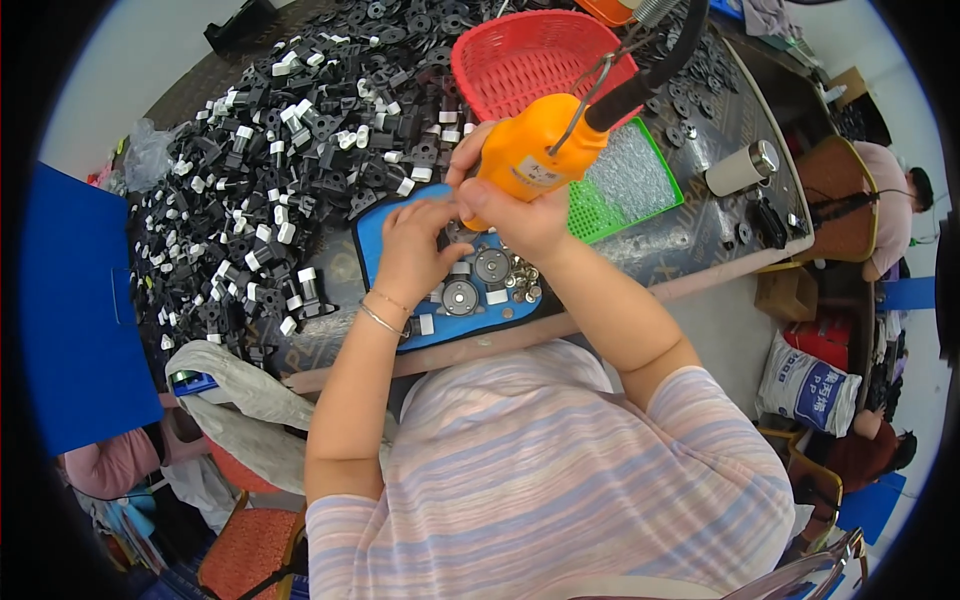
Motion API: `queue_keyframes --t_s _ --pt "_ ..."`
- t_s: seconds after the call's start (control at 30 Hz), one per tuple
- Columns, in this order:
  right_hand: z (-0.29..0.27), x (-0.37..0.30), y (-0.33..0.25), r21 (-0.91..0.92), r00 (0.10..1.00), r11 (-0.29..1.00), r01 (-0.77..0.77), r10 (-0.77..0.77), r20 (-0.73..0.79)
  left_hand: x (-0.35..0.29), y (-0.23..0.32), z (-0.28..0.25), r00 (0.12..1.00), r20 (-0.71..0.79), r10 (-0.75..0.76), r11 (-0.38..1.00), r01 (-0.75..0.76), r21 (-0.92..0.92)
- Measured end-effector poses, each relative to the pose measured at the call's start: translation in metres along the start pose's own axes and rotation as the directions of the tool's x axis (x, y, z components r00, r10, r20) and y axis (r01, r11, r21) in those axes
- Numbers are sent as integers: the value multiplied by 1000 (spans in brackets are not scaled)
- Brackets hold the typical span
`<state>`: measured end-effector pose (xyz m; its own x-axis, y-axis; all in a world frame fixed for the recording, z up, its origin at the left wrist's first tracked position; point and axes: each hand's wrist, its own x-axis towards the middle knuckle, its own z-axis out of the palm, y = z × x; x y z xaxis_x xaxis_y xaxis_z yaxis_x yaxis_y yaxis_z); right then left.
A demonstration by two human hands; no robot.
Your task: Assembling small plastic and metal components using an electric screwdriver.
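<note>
My right hand (pixel 522 218) is wrapped around an orange electric screwdriver (pixel 535 140), which hangs from a hook and spring and has a thick black cable. Its tip points down beside my left hand (pixel 415 240). The fingers of that hand are bent close together over a blue mat (pixel 372 238), and whatever they pinch is hidden beneath them. Nearer to me on the mat lie two black parts with round grey discs, one disc (pixel 459 296) by my left wrist and another disc (pixel 492 265) to its right. A small heap of shiny metal pieces (pixel 522 280) sits beside them.
Black parts with white ends (pixel 270 170) are heaped across the table's left side. Behind the screwdriver stand a red basket (pixel 530 50) and a green tray (pixel 655 150) of clear material. A steel flask (pixel 740 168) lies at right. Grey cloth (pixel 240 400) hangs by my left arm.
</note>
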<state>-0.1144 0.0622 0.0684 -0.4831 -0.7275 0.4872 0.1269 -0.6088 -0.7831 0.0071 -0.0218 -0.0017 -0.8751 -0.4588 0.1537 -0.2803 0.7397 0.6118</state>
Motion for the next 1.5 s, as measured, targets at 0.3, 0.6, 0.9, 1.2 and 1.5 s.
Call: queue_keyframes --t_s 0.3,0.6,0.9,1.2,1.5 --pt "-2 -2 -5 15 1000 1000 -3 3 -9 -6 5 0 985 -154 72 997 -71 10" --pt "2 -8 -12 91 996 992 93 -91 -26 -13 9 1 967 -240 79 997 -75 26" --pt "3 -10 -17 87 993 989 116 -114 -32 -18 16 1 945 -251 209 964 -155 218" --pt "3 -13 -17 92 993 989 117 -115 -24 -20 19 1 923 -273 271 938 -188 292" --pt "2 -13 -14 83 994 991 107 -107 -7 -20 19 3 907 -294 301 919 -194 343"
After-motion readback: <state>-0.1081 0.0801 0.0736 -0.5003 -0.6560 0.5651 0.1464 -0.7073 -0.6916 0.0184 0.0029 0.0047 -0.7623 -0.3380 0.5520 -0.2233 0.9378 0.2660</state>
